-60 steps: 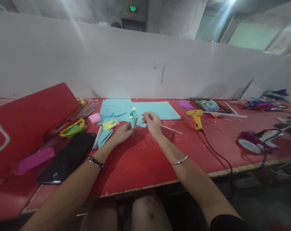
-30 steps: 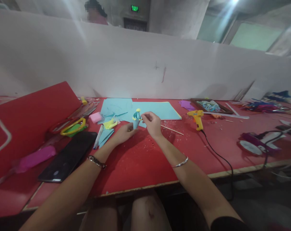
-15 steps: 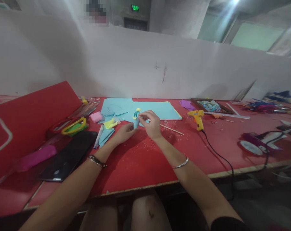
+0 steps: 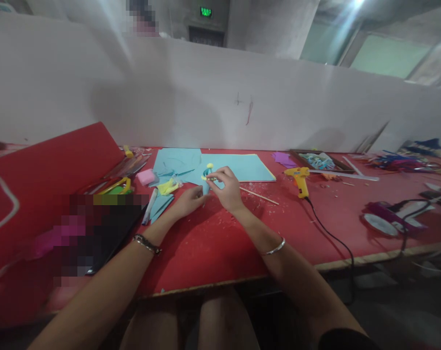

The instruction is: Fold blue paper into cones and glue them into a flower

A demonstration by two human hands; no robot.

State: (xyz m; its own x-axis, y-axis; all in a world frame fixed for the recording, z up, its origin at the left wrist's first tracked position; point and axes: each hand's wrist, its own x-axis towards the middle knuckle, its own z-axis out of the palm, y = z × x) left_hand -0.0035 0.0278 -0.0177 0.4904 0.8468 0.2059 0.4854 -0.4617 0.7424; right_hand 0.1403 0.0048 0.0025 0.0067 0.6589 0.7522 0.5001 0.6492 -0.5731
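Note:
A small light-blue paper figure (image 4: 206,186) with a pale yellow ball on top and a yellow trim stands upright between my hands. My left hand (image 4: 190,201) is closed around its lower part from the left. From the right, my right hand (image 4: 227,187) pinches at its upper part, just under the ball; the fingertips partly cover that spot. Behind the figure lie light-blue sheets (image 4: 238,166). Near my left hand are folded blue paper pieces (image 4: 162,206), a white marker-like stick (image 4: 149,206) and crumpled yellow material (image 4: 167,186).
A yellow glue gun (image 4: 299,181) with a black cord stands to the right. A thin wooden stick (image 4: 260,196) lies near my right hand. Farther right are a tray (image 4: 346,167) of scraps and a tape roll (image 4: 380,224). Left are a pink block (image 4: 145,177) and yellow-handled scissors (image 4: 124,184).
My right fingers have shifted slightly down and left on the figure. My left hand keeps its hold. A shadow has spread across the wall and the left of the table.

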